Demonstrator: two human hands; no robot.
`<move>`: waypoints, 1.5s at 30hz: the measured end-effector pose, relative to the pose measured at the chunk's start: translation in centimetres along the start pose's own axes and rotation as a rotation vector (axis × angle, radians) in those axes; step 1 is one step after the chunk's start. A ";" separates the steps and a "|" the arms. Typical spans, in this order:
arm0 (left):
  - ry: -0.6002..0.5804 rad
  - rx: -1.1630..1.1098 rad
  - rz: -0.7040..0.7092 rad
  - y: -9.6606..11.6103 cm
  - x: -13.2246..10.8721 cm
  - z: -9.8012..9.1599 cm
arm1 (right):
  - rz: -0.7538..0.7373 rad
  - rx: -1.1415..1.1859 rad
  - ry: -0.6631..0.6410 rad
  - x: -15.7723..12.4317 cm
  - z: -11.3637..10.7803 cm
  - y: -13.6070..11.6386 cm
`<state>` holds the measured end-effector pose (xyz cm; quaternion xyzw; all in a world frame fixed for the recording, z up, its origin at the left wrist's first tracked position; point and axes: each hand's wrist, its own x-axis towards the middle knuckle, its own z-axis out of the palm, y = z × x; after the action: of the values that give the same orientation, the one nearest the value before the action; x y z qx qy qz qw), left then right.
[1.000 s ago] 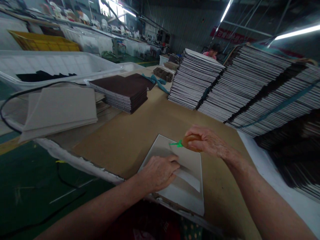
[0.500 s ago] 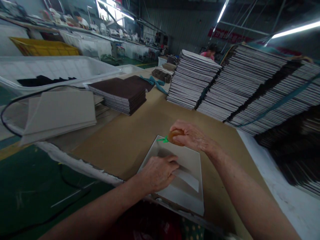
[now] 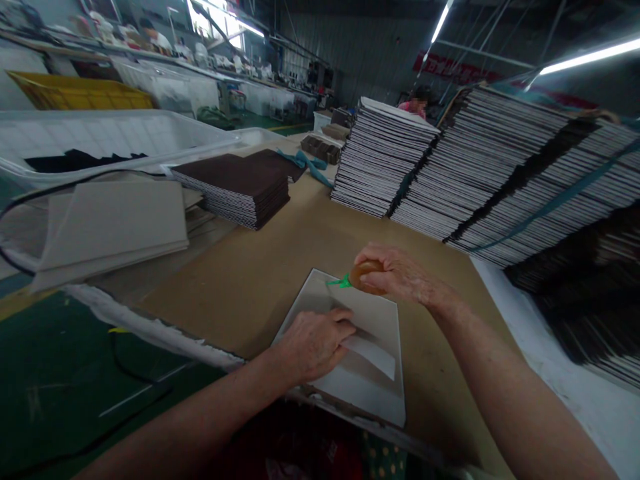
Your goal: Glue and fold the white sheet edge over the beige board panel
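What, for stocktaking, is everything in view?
Table: one, tan top, centre
Board: one, off-white, on table
Paper strip: one, white, on board
Tool: one, amber, green-tipped, over board
Edge-on stacks: several, black-and-white, right
Brown panels: many, brown, stacked left
Pale sheets: several, beige, left
Tub: one, white, left
Crate: one, yellow, behind tub
Ties: two, teal, by stacks
Lights: three-plus, white, overhead
People: two-plus, white and pink tops, background
Distant clutter: uncountable, mixed, far
Left hand: one, bare, on board
Right hand: one, bare, around tool

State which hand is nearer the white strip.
Left: the left hand is at one end of the white strip; the right hand is farther forward, apart from it.
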<state>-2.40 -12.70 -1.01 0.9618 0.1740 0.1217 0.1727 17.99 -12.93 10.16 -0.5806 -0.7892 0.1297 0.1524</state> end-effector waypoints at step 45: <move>0.016 -0.022 -0.026 -0.3 0.2 0.5 | 0.569 0.841 0.733 -12.5 3.8 4.7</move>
<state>-2.21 -12.47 -1.54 0.9566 0.1864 0.1289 0.1834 24.11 -23.59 3.79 -0.6651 -0.3816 0.2572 0.5881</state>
